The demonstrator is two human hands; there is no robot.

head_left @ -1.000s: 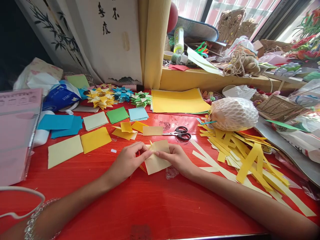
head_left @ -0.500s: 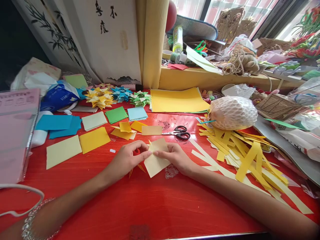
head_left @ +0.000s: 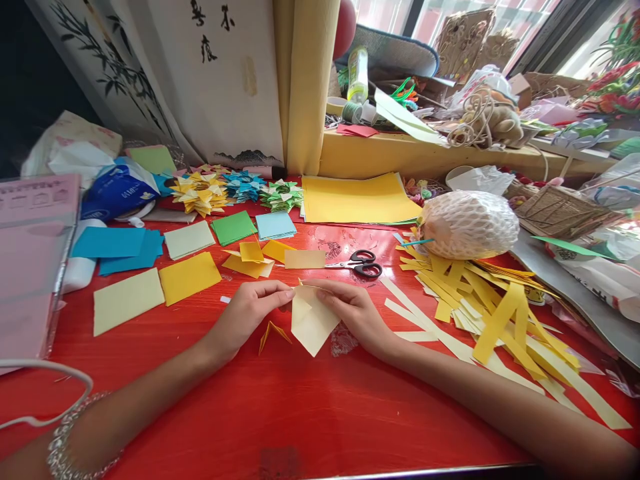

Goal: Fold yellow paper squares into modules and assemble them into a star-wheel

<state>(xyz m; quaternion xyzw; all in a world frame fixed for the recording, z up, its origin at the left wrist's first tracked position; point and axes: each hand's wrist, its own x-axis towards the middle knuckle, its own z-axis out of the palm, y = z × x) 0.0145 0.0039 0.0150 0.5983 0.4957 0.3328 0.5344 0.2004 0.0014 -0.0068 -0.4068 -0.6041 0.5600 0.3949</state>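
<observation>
A cream sheet of paper (head_left: 313,327) with its lower corner pointing toward me is held upright-ish between my two hands, just above the red table. My left hand (head_left: 255,310) pinches its upper left corner between thumb and fingers. Along the upper right edge, my right hand (head_left: 347,310) grips it, thumb in front and fingers behind. A small folded yellow paper piece (head_left: 273,335) stands on the table below my left hand. Beyond my hands lie yellow folded squares (head_left: 249,265), a cream paper rectangle (head_left: 305,259) and black-handled scissors (head_left: 365,265).
Coloured paper stacks, including blue (head_left: 113,243) and green (head_left: 234,228), lie at left. Folded paper clusters (head_left: 200,191) and large yellow sheets (head_left: 357,198) are behind. Paper strips (head_left: 500,320) and a net-wrapped round object (head_left: 467,225) cover the right. A white cable (head_left: 75,375) curves at left.
The cream paper has turned so its corner points more squarely toward me. My left hand has shifted slightly left, uncovering more of the folded yellow piece; my right fingers moved along the upper edge.
</observation>
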